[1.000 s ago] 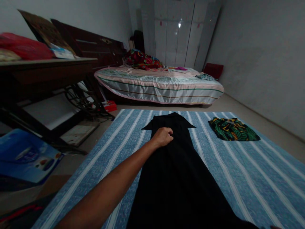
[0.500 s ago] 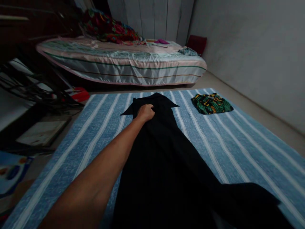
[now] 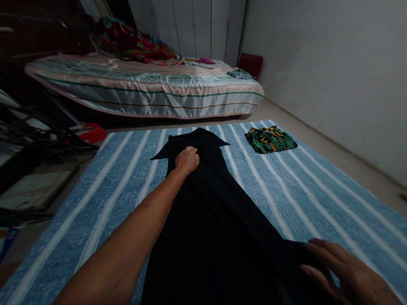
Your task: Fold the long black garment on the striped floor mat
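Observation:
A long black garment (image 3: 219, 220) lies stretched out along a blue sheet with white stripes (image 3: 318, 199) on the floor. My left hand (image 3: 187, 159) reaches far forward and is closed in a fist on the garment's upper end, between its two pointed flaps. My right hand (image 3: 346, 273) is at the bottom right, fingers spread and lying flat on the garment's near right edge. A folded green patterned cloth (image 3: 270, 140) rests on the sheet to the right of the garment.
A low bed (image 3: 143, 91) with a striped cover and a heap of colourful cloth (image 3: 133, 40) stands beyond the sheet. Dark furniture and cables (image 3: 34, 131) crowd the left side. A grey wall (image 3: 333, 72) runs along the right, wardrobe doors (image 3: 193, 25) at the back.
My right hand has come into view and settled on the garment's near right edge. The view has swung right and down. My left hand keeps its grip at the top.

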The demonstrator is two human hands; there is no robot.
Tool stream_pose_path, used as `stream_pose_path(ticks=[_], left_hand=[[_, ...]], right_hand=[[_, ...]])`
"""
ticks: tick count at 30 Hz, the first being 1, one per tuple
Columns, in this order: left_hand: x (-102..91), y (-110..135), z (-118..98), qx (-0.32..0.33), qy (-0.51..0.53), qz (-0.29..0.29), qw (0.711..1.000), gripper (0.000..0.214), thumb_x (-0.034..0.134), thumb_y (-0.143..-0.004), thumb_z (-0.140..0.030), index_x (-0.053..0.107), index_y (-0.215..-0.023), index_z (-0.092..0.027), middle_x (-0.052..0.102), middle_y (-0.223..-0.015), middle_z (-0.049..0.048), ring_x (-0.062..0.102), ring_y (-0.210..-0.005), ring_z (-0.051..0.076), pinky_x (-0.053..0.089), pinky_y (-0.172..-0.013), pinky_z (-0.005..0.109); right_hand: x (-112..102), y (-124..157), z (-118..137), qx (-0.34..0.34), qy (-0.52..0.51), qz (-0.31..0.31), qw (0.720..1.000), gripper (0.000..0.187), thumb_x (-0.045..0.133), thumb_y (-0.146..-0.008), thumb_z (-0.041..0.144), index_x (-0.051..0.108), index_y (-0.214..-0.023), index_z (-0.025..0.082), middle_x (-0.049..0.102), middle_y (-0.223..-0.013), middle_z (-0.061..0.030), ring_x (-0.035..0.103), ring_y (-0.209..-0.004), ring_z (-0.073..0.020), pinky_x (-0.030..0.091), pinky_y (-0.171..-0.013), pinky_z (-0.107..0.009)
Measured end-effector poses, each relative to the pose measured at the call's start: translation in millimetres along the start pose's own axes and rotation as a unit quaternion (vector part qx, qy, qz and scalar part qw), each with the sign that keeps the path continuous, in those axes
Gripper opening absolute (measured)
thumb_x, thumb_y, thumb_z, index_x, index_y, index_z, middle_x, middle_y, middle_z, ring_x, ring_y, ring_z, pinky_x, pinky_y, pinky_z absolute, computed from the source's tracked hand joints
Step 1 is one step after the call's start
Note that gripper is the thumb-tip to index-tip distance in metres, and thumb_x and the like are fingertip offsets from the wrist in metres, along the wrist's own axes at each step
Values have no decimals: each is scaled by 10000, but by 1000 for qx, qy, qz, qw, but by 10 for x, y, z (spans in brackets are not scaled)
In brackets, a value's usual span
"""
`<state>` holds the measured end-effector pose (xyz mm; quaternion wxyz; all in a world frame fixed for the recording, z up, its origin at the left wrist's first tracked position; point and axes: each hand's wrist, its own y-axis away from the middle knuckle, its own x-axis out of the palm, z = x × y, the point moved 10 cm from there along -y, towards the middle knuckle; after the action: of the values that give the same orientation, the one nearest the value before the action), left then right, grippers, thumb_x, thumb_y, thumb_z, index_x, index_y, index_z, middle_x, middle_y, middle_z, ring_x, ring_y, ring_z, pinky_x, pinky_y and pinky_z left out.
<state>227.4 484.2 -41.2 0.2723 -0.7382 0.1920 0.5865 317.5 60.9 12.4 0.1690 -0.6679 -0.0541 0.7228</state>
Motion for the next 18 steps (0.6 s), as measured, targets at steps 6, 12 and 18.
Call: stream_pose_path(ticks=[6, 12, 18], left_hand=[[-5, 59, -31, -5, -13, -25, 1000, 337, 350, -883, -260, 608, -1085, -182, 587, -1162, 83, 560, -1035, 241, 449, -879, 344], [-39, 87, -57, 1, -16, -28, 999, 321, 358, -881, -240, 610, -1072, -189, 595, -1146, 69, 562, -1019, 218, 437, -892, 318], [-45, 103, -51, 1, -8, -33, 999, 316, 359, -883, -237, 612, -1066, -190, 600, -1140, 67, 566, -1007, 213, 431, -896, 319]], right_hand=[[197, -39, 277, -102, 68, 4, 992, 326, 396, -921, 391, 674, -982, 233, 690, -1010, -66, 660, -923, -231, 585, -692, -333], [493, 92, 232, -70, 38, 55, 995, 275, 398, -887, 223, 646, -1004, 242, 655, -1073, -65, 616, -995, -227, 534, -797, -362], [155, -199, 208, -34, -106, 29, 993, 198, 451, -850, 225, 648, -840, 237, 680, -935, -53, 656, -839, -175, 554, -706, -260]])
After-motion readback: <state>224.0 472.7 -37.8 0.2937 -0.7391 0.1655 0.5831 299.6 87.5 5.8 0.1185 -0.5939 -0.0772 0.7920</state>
